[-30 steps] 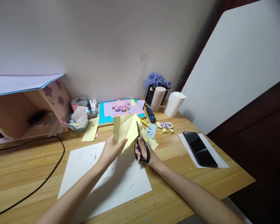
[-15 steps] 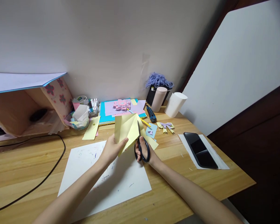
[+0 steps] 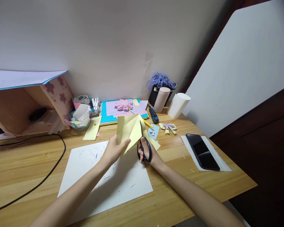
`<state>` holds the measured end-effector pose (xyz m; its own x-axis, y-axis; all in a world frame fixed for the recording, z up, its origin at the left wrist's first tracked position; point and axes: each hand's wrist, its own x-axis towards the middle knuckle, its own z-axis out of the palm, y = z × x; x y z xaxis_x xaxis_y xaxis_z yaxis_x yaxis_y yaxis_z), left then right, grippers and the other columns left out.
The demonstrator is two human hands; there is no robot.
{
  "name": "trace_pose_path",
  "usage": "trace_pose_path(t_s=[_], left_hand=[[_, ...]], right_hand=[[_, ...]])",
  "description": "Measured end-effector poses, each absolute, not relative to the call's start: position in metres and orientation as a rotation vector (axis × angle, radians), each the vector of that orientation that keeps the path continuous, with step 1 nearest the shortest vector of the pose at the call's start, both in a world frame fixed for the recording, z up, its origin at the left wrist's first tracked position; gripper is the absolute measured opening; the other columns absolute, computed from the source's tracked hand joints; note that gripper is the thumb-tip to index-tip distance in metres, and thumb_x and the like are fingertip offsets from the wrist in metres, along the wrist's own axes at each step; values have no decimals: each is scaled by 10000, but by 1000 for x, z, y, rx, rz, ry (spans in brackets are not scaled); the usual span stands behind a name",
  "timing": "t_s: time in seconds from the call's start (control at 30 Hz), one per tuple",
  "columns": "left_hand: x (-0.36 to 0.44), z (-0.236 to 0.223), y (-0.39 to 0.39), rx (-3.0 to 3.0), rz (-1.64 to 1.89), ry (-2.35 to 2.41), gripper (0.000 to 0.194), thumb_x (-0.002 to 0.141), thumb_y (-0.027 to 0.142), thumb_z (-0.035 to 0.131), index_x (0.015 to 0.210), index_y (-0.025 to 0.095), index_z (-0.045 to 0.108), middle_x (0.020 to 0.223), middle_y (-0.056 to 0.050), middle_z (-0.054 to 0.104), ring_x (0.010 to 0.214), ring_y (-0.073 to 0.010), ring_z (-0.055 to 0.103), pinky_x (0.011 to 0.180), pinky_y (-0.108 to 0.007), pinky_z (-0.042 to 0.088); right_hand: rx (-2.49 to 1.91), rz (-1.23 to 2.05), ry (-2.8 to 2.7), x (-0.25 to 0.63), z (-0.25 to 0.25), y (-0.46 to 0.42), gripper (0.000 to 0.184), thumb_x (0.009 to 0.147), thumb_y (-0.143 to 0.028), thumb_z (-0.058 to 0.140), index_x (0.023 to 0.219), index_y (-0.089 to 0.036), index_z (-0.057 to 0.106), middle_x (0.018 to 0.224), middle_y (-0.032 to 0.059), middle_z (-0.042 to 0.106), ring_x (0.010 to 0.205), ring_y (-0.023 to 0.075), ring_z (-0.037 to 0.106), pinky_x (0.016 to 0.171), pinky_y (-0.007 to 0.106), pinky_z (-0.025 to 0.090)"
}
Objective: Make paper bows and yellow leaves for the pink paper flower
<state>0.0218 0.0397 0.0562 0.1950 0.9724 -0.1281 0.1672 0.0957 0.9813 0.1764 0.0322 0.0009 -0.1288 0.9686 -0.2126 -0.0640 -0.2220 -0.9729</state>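
Folded and creased yellow paper (image 3: 126, 127) is pinched between the thumb and fingers of my left hand (image 3: 113, 149), above the white sheet. Black-handled scissors (image 3: 147, 150) are in my right hand (image 3: 148, 153), with thumb and fingers through the loops. The blades point away from me and lie at the right part of the yellow paper, along a cut edge. A yellow strip hangs off to the right of the blades, beside my right hand. Beneath both hands lies the large white sheet (image 3: 85, 170), marked with small coloured strokes.
A phone (image 3: 202, 151) rests on white paper at right. Behind are a paper bow (image 3: 169, 127), a box cutter (image 3: 153, 114), a yellow pencil (image 3: 148, 123), stacked coloured paper (image 3: 104, 113) and two cylinders. At left stand a cardboard box (image 3: 59, 104), a tub (image 3: 81, 121) and a black cable (image 3: 59, 160).
The view has shifted very slightly. Both hands keep nearly the same pose, with the scissors still at the yellow paper's right part.
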Motion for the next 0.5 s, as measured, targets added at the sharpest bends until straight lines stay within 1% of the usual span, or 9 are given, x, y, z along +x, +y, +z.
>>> trace_pose_path(t_s=[0.13,0.27,0.5], left_hand=[[22,57,39,1314,905,1209,385,691,419,622,922,117,564,797,-61,642,576,-149,577,513,-257,457],[24,57,38,1304,887,1203,371,686,415,625,901,118,568,747,-46,632,533,-136,557,480,-250,444],[26,58,37,1268,869,1200,359,690,397,627,909,121,555,742,-42,622,522,-127,555,472,-244,444]], right_hand=[[-1241,1486,-1144,176,4,32,662,615,-850,323,659,-194,394,403,-99,346,282,60,404,295,178,404],[-1232,1471,-1159,177,4,33,680,636,-854,258,610,-189,400,402,-79,363,294,61,419,320,186,425],[-1260,1459,-1170,178,10,31,645,654,-832,303,637,-194,395,412,-85,364,297,60,420,317,185,432]])
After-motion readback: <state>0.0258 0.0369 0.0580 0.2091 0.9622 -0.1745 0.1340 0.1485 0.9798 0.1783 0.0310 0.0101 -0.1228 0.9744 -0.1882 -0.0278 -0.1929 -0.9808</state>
